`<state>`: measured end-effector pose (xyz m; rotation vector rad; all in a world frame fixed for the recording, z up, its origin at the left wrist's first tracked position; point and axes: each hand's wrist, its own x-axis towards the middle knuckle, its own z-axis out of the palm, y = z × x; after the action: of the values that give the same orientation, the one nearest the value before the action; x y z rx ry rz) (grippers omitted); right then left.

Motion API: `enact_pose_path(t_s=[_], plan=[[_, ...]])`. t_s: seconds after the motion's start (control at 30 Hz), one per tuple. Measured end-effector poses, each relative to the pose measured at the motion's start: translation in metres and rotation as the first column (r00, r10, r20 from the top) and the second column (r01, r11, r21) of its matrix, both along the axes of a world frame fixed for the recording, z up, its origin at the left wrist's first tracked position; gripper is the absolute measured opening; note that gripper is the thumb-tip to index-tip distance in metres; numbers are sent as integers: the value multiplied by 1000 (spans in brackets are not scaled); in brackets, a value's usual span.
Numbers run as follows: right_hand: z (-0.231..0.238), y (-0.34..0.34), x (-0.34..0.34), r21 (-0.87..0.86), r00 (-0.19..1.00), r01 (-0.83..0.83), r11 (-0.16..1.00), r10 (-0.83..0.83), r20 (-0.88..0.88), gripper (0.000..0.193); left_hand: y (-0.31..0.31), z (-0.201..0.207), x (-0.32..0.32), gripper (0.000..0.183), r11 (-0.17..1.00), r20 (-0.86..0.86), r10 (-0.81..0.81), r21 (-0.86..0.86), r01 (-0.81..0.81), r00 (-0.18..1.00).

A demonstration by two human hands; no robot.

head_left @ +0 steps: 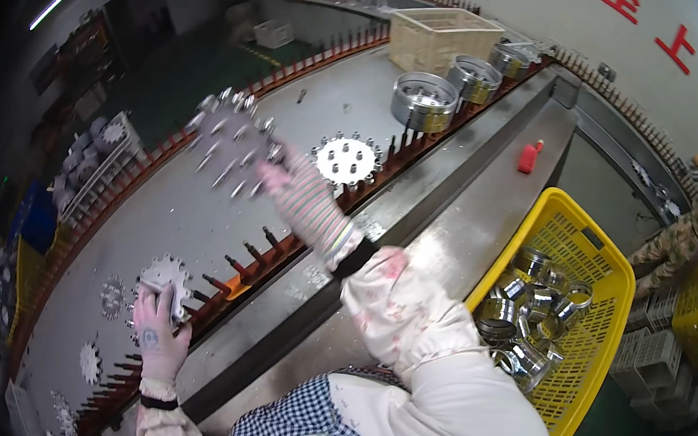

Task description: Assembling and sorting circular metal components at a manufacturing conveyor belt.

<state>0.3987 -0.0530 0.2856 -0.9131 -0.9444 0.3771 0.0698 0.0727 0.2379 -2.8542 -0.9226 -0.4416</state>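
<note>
Since the right hand [282,176] grips a studded disc [230,149] and the left hand [160,339] touches a toothed disc [168,272] (grip unclear), I'd guess stiff, slick metal, rim-hold best.

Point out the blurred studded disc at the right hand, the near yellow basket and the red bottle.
Studded disc [230,148]: head view, on its flat middle among the studs.
Yellow basket [586,351]: head view, on its perforated right wall.
Red bottle [527,160]: head view, on its body.
</note>
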Motion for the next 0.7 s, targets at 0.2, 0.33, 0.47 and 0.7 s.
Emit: enact_pose_path(t_s=[0.2,0.33,0.47,0.7], plan=[[-12,-24,50,3,311,766,643,-375,873,50,22,-17,-33,72,992,30,72,98,-75,997],[-53,-32,61,-128,123,822,554,47,991,50,27,-35,-80,75,974,79,75,208,-90,994],[-72,-28,32,-267,198,739,619,180,964,46,22,-36,-95,78,967,112,168,173,-185,979],[-58,-30,33,0,456,601,799,-343,821,27,-9,-37,-113,82,926,126,326,158,-343,937]])
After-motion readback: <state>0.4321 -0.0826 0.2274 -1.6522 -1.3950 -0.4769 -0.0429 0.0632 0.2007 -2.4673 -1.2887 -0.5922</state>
